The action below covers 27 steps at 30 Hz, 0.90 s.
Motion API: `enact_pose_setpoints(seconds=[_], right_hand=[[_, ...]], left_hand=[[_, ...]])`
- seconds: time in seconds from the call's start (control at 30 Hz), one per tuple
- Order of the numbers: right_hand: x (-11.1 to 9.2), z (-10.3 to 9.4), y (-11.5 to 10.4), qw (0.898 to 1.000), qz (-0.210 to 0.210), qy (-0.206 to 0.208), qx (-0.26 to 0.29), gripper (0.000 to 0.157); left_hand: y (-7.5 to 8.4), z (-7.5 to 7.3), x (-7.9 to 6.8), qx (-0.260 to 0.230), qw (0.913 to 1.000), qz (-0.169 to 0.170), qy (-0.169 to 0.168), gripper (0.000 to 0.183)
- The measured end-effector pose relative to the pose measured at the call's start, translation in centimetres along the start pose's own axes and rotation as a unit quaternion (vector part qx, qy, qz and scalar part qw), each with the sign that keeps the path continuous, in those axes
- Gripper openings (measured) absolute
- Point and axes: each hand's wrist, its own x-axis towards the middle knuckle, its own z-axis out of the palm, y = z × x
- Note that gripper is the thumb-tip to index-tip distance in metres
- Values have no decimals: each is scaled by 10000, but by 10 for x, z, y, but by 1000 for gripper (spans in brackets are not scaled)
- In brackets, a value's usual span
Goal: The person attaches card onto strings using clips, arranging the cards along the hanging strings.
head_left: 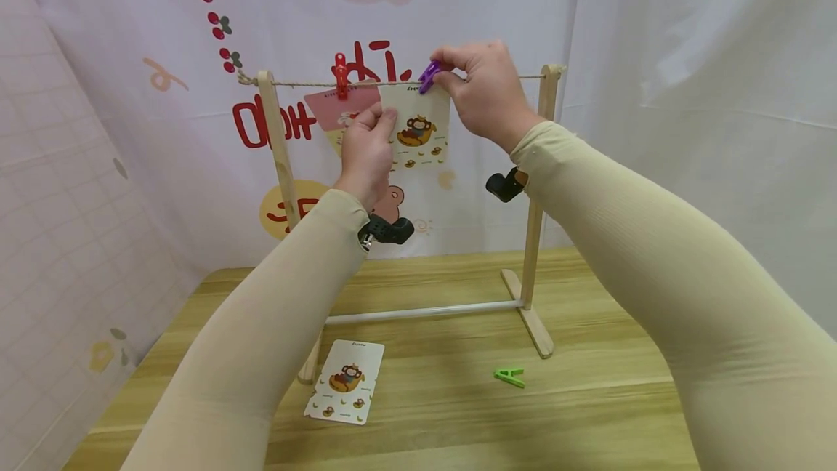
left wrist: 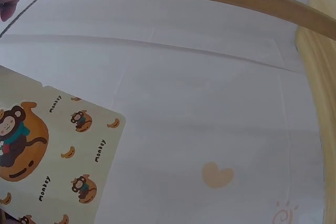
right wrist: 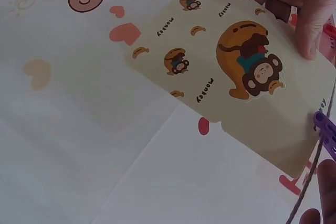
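Observation:
A cream card with a monkey on a banana (head_left: 417, 147) is held up at the rope (head_left: 484, 79), its top edge close to the cord. My left hand (head_left: 366, 155) pinches this card by its left side, thumb in front. With thumb and fingers my right hand (head_left: 489, 93) grips a purple clothespin (head_left: 428, 77) at the card's top edge. The clothespin (right wrist: 327, 130) sits over the rope and card edge in the right wrist view. Just left, a red clothespin (head_left: 341, 78) holds a pink card (head_left: 320, 109) on the rope, partly hidden behind my left hand.
The rope runs between two wooden posts (head_left: 534, 238), joined low down by a white bar (head_left: 425, 312). On the wooden table (head_left: 601, 398) lie another monkey card (head_left: 344, 382) and a green clothespin (head_left: 509, 376). A printed white cloth (head_left: 654, 93) hangs behind.

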Motion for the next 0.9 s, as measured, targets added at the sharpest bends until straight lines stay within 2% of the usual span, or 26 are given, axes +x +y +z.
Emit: enact_pose_setpoints(seconds=[0.37, 0.9], right_hand=[[-3, 6, -3, 9980, 460, -274, -342, 31], [-5, 7, -3, 9970, 490, -497, -334, 34]], left_hand=[[-5, 0, 1, -66, 9999, 103, 25, 30], [-6, 0, -1, -5, 10000, 9, 77, 29]])
